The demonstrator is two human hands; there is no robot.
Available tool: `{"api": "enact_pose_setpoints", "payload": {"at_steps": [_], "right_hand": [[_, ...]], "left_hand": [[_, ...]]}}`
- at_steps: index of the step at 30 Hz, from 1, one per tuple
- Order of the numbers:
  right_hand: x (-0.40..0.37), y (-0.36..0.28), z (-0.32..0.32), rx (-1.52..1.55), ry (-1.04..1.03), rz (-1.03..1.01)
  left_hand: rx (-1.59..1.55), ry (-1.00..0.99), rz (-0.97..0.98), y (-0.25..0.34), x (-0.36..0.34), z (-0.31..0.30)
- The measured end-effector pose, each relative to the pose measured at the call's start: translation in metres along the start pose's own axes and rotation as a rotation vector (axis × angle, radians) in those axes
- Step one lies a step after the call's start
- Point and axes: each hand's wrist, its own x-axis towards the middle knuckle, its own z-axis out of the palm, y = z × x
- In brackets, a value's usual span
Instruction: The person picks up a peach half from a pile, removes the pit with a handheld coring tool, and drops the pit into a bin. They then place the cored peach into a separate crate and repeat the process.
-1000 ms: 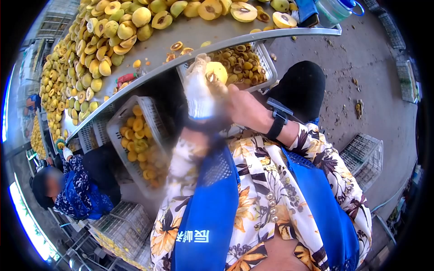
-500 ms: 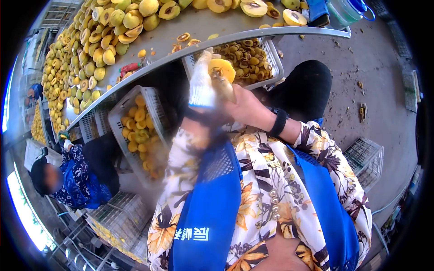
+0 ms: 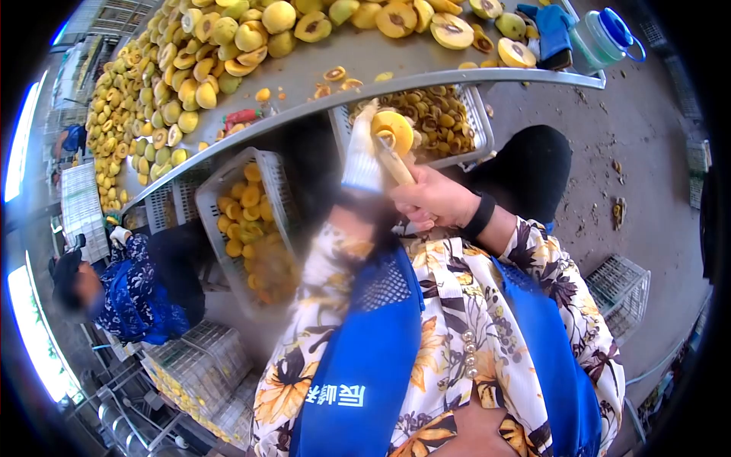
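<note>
Fruit half and tool meet above the table edge

The gloved left hand (image 3: 362,158) pinches a yellow fruit half (image 3: 394,129) at its fingertips, on the far side of both hands. The right hand (image 3: 435,199), nearer the body and just to the right, is closed round a tool (image 3: 396,164) whose long axis slants far-left into the fruit. Its tip is hidden there, and the left wrist is blurred.

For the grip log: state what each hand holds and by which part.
Left hand, gloved: a halved yellow fruit, by its rounded back. Right hand, bare: a pale tool, by its lower end; tip at the cut face.
</note>
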Motion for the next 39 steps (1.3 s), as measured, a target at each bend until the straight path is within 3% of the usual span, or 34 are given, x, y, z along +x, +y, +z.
{"api": "enact_pose_setpoints", "payload": {"at_steps": [1,2,4,5,7,8,9,10,11,13,14,15,16,17,20,22,23,26,32,35,37,39], "right_hand": [[0.001,-0.003,0.000,0.038,-0.017,0.032],[-0.003,-0.007,0.004,-0.054,-0.125,-0.076],[0.001,-0.009,-0.001,-0.019,-0.108,-0.096],[0.003,-0.006,-0.006,0.000,-0.098,-0.103],[0.015,-0.001,-0.027,-0.283,0.049,-0.061],[0.021,0.003,-0.036,-0.476,0.142,-0.034],[0.024,0.004,-0.039,-0.668,0.240,-0.008],[0.020,-0.004,-0.037,-1.008,0.268,-0.092],[0.023,0.000,-0.040,-1.068,0.299,-0.196],[0.031,0.013,-0.046,-1.184,0.359,-0.405],[0.030,0.010,-0.039,-1.072,0.373,-0.370],[0.032,0.010,-0.037,-1.172,0.345,-0.339],[0.033,0.009,-0.038,-1.275,0.322,-0.311],[0.034,0.008,-0.039,-1.378,0.304,-0.281],[0.023,0.009,-0.038,-1.223,0.423,-0.297],[0.011,0.010,-0.046,-1.110,0.491,-0.284],[0.002,0.007,-0.048,-1.089,0.512,-0.298],[-0.017,0.012,-0.062,-1.052,0.593,-0.312],[-0.022,-0.007,-0.041,-0.951,0.742,-0.482],[-0.010,-0.030,-0.035,-1.004,0.795,-0.565],[-0.004,-0.046,-0.029,-1.061,0.771,-0.716],[0.002,-0.060,-0.022,-1.210,0.702,-0.901]], "left_hand": [[-0.045,0.003,-0.075,0.008,0.002,-0.006],[0.058,0.171,0.151,0.007,0.007,-0.022],[-0.136,0.292,0.125,0.041,-0.023,-0.025],[-0.106,0.156,0.196,0.058,-0.012,-0.083],[0.154,0.361,0.417,0.089,-0.050,-0.116],[0.360,0.558,0.527,0.100,-0.061,-0.141],[1.076,0.949,0.512,0.127,-0.053,-0.216],[1.786,1.080,0.399,0.128,-0.076,-0.193],[1.804,1.192,0.333,0.130,-0.085,-0.178],[1.937,1.088,0.759,0.140,-0.079,-0.161],[1.791,0.973,0.786,0.146,-0.068,-0.128],[1.844,0.940,1.030,0.149,-0.045,-0.111],[1.950,0.868,0.613,0.162,-0.023,-0.084],[2.029,0.759,1.106,0.159,0.006,-0.068],[2.235,0.446,1.061,0.170,0.078,0.004],[2.445,0.519,0.870,0.168,0.129,0.030],[2.470,0.427,0.819,0.170,0.155,0.027],[2.463,0.510,0.825,0.153,0.189,0.020],[2.162,0.502,0.935,0.167,0.153,-0.002],[1.248,0.326,0.589,0.151,0.074,0.024],[0.879,0.080,0.443,0.133,0.033,0.025],[0.770,-0.096,0.321,0.107,0.008,0.015]]}}
